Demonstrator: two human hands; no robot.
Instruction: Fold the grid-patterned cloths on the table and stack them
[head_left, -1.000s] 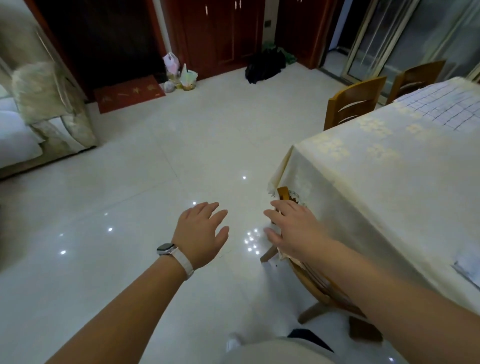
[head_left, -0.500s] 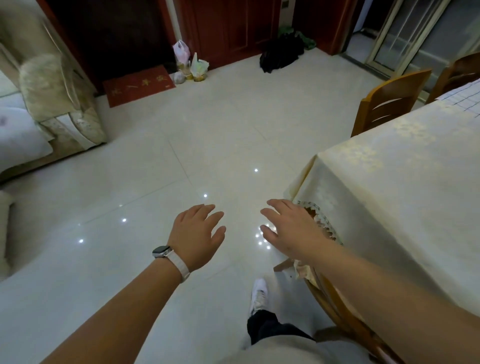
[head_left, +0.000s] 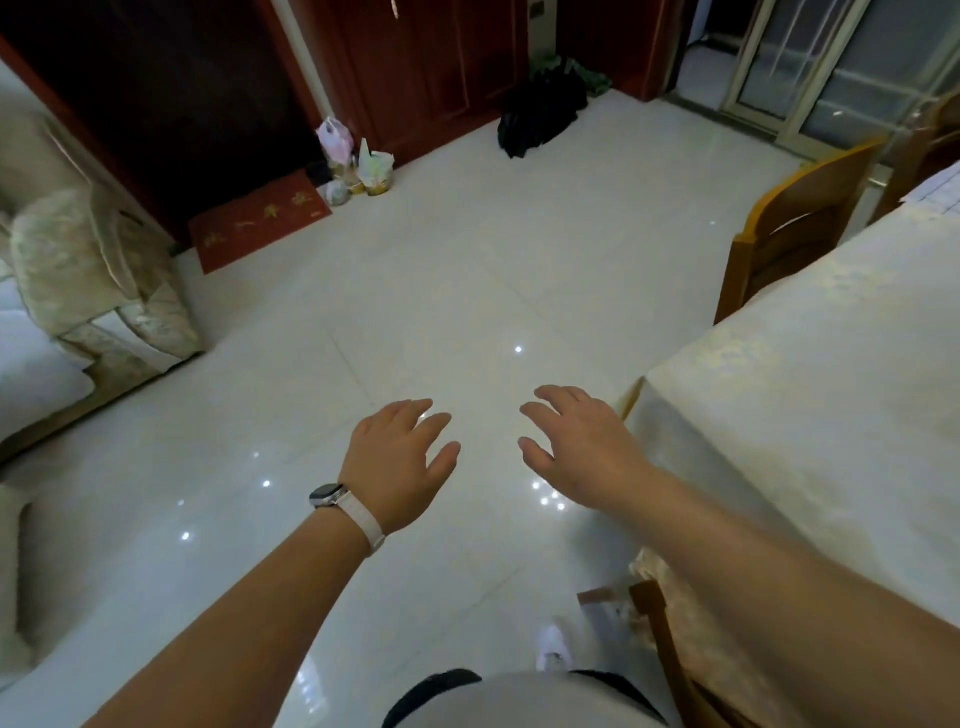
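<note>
Glossy white tile floor (head_left: 415, 291) mirrors ceiling lights; dark red wooden doors (head_left: 415, 67) stand behind, a sofa (head_left: 93, 291) left, wooden chair (head_left: 789, 218) right.

Left hand (head_left: 400, 457), right hand (head_left: 582, 447) empty (fingers spread).

Floor (head_left: 415, 291): glossy pale tile, mirrors ceiling lights. Table (head_left: 810, 395): draped in cream cloth, faint sheen, woven floral pattern. Chairs (head_left: 789, 223): smooth varnished wood. Doors (head_left: 415, 67): dark red lacquered wood. Watch (head_left: 326, 494): dark metal-looking case, white matt strap. Doormat (head_left: 260, 223): matt red fabric.
</note>
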